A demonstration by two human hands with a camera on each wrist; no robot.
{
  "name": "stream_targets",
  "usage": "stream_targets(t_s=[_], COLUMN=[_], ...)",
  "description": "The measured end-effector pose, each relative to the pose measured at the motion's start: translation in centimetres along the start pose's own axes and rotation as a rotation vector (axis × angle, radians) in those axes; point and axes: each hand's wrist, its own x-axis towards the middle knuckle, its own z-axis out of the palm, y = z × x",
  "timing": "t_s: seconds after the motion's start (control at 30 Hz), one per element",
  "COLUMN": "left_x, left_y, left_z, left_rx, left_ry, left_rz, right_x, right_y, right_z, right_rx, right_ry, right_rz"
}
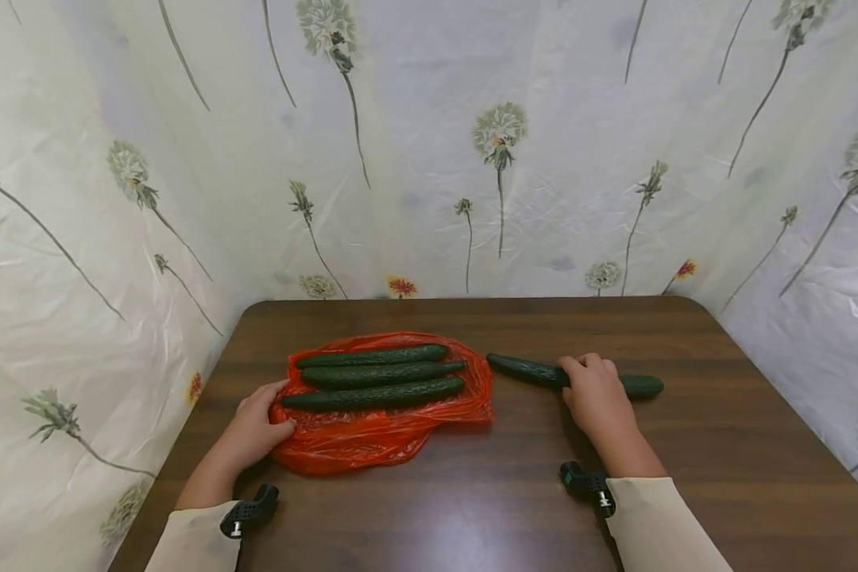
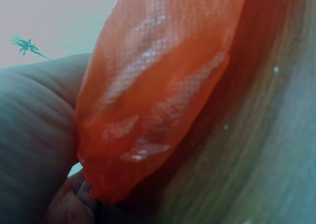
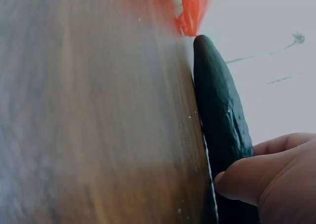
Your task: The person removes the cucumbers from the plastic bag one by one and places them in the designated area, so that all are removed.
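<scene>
Three dark green cucumbers (image 1: 382,373) lie side by side on a red plastic bag (image 1: 350,453) left of the table's middle. My left hand (image 1: 253,425) holds the bag's left edge between thumb and fingers; up close, the red film (image 2: 163,90) fills much of the left wrist view. On the right, my right hand (image 1: 600,401) grips a single cucumber (image 1: 525,370) around its middle, thumb on the near side. This cucumber's narrow end points toward the bag, a small gap away in the head view. In the right wrist view, my thumb (image 3: 242,182) presses against its side.
The brown wooden table (image 1: 472,508) runs back to a pale curtain (image 1: 429,159) printed with dandelions, which also hangs along both sides. A black wrist mount (image 1: 252,511) sits on the left arm and another black mount (image 1: 588,486) on the right.
</scene>
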Motion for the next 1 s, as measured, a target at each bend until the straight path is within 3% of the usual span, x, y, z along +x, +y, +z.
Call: stream_targets(t_s=[0.3, 0.57, 0.73, 1.0], left_x=[0.0, 0.2, 0.2, 0.1], left_y=[0.0, 0.0, -0.1, 0.0], left_z=[-0.1, -0.1, 0.0, -0.1], left_rx=[0.005, 0.005, 0.006, 0.010], left_ry=[0.003, -0.010, -0.010, 0.004], left_rz=[0.006, -0.009, -0.008, 0.001], right_x=[0.3, 0.4, 0.4, 0.6], right_y=[0.0, -0.5, -1.4, -3.0], right_z=[0.5, 0.3, 0.5, 0.9], right_rx=[0.018, 0.072, 0.171, 0.174], right_ry=[-0.056, -0.018, 0.053, 0.082], right_rz=[0.051, 0.047, -0.019, -0.178])
